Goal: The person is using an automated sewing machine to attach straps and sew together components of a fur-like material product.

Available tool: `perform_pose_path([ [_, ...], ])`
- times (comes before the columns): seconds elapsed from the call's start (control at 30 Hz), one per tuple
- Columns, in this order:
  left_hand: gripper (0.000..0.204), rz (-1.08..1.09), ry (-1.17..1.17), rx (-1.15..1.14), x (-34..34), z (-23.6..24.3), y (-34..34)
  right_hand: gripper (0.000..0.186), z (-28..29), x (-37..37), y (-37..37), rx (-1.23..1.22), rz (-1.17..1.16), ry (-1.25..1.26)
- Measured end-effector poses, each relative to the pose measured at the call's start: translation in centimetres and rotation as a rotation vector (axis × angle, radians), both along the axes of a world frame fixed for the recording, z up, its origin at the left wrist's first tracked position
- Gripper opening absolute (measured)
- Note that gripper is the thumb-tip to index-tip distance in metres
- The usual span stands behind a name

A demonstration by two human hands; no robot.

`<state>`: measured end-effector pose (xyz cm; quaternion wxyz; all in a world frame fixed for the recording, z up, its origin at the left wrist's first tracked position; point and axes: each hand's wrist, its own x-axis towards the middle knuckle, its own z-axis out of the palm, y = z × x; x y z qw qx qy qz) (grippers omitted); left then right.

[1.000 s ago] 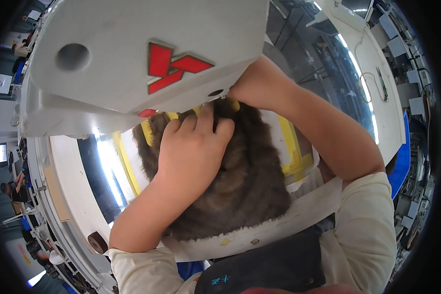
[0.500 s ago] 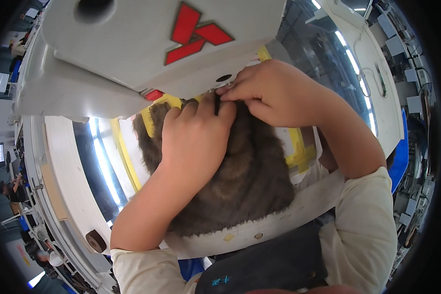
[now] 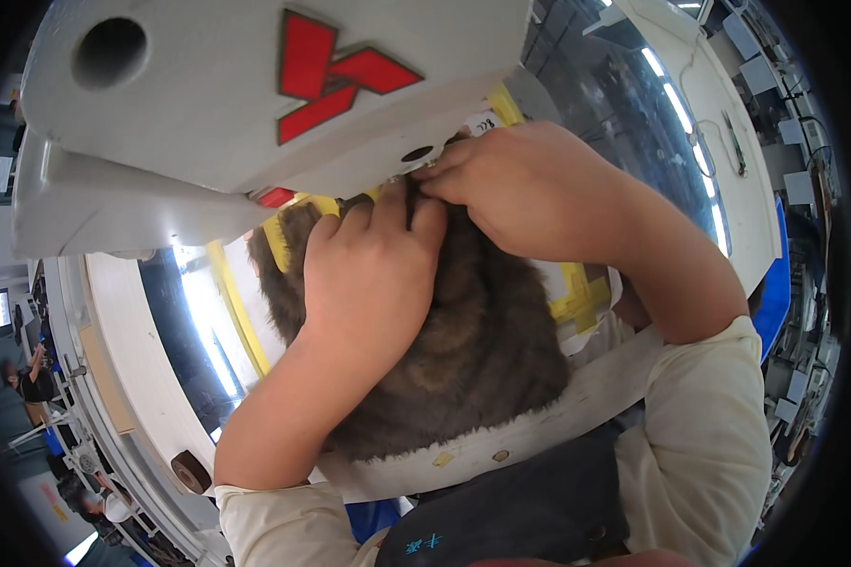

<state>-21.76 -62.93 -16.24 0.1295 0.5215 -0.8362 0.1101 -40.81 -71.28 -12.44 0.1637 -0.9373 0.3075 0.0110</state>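
A brown fur piece [image 3: 463,340] drapes from under the sewing machine head [image 3: 199,123] toward my apron. My left hand [image 3: 373,250] rests palm down on the fur, its bent fingers gripping it at the machine's lower edge. Right beside those fingertips, my right hand [image 3: 529,194] pinches the fur's far edge between thumb and fingers. The two hands nearly meet under the machine head. My right thumb is mostly hidden, and the machine covers the needle area.
Yellow tape [image 3: 241,312] marks the white worktop around the fur. A brown roll [image 3: 191,471] sits at the table's left edge. Small snips [image 3: 734,142] lie on the far right of the table. Glossy panels flank the machine. People and benches appear at far left.
The view has shifted slightly, so the machine head sits further left. My right hand has turned, its thumb now tucked under. Both hands stay at the same part of the fur.
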Motion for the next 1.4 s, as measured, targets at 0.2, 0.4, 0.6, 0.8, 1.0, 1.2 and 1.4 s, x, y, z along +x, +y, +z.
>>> perform_pose_path([
  [0.2, 0.018, 0.0, -0.011, -0.03, -0.3, 0.1, 0.0, 0.014, -1.9, -0.5, 0.0, -0.167, 0.051, -0.195],
  [0.4, 0.014, -0.011, -0.04, -0.036, -0.6, 0.3, -0.1, 0.03, 0.2, 0.1, -0.5, -0.042, 0.041, 0.105],
  [0.6, 0.013, -0.034, -0.025, -0.056, -0.6, 0.4, -0.1, 0.03, 0.9, 0.2, -0.3, -0.043, 0.006, 0.15],
  [0.8, 0.013, -0.031, -0.024, -0.047, -0.4, 0.6, -0.1, 0.039, 0.0, -0.4, -0.9, 0.032, -0.008, -0.043],
  [1.0, 0.014, -0.034, -0.007, -0.026, -0.8, 0.6, 0.0, 0.043, -1.7, -1.5, -2.4, 0.062, 0.148, -0.37],
  [1.2, 0.03, -0.012, -0.048, -0.039, -0.1, 0.5, 0.9, 0.043, -0.6, -0.5, -2.2, 0.091, 0.037, -0.26],
  [1.4, 0.05, -0.088, -0.066, 0.019, -0.1, 1.1, 3.4, 0.039, -1.2, -0.3, -2.0, -0.065, 0.038, -0.247],
])
